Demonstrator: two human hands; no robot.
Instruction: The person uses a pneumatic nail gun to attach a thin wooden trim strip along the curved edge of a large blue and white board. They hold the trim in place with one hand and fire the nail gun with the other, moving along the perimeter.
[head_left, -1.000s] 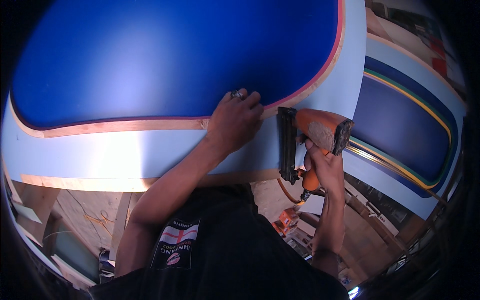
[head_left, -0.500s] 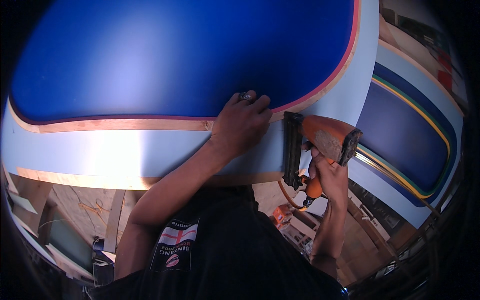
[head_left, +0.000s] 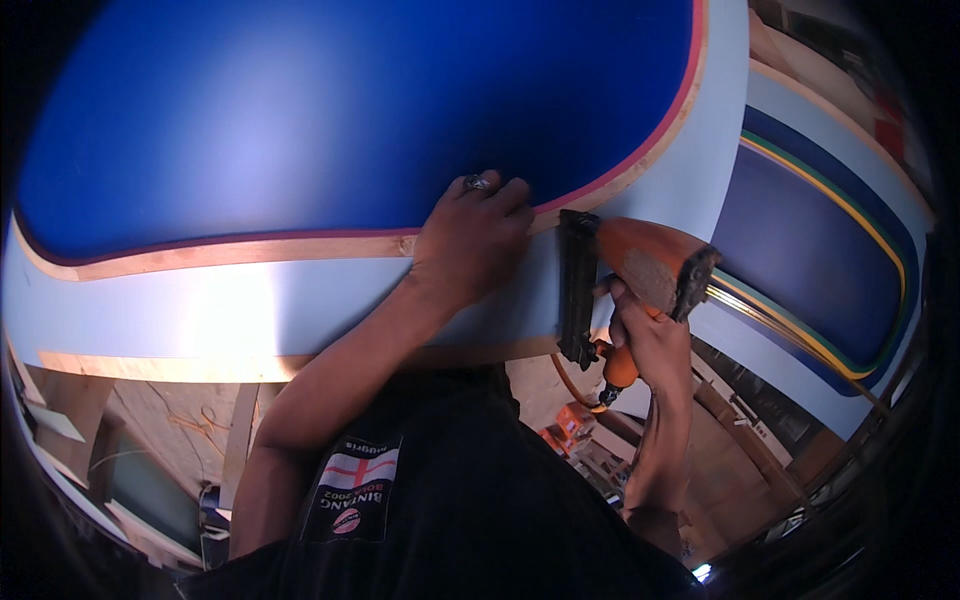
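My left hand [head_left: 468,240] is closed over the curved wooden strip [head_left: 335,245], its bent fingers reaching onto the red trim line beside the glossy blue panel [head_left: 330,130]. The thumb is hidden. A ring sits on one finger. My right hand [head_left: 655,345] grips an orange and black air nailer [head_left: 650,262] by its handle. The nailer's black nose lies at the wooden strip, just right of my left hand; whether it touches cannot be seen clearly. An orange air hose [head_left: 572,385] runs from the handle's lower end.
The light-blue board [head_left: 180,300] around the panel ends in a wooden edge [head_left: 200,367] close to my body. At right stands another board with a dark blue panel [head_left: 815,235] and yellow-green trim. Below are wood pieces [head_left: 240,440] and an orange box [head_left: 572,420].
The whole view has shifted slightly, so the board and both hands sit a little farther left and up. My grips on the strip and the air nailer look the same.
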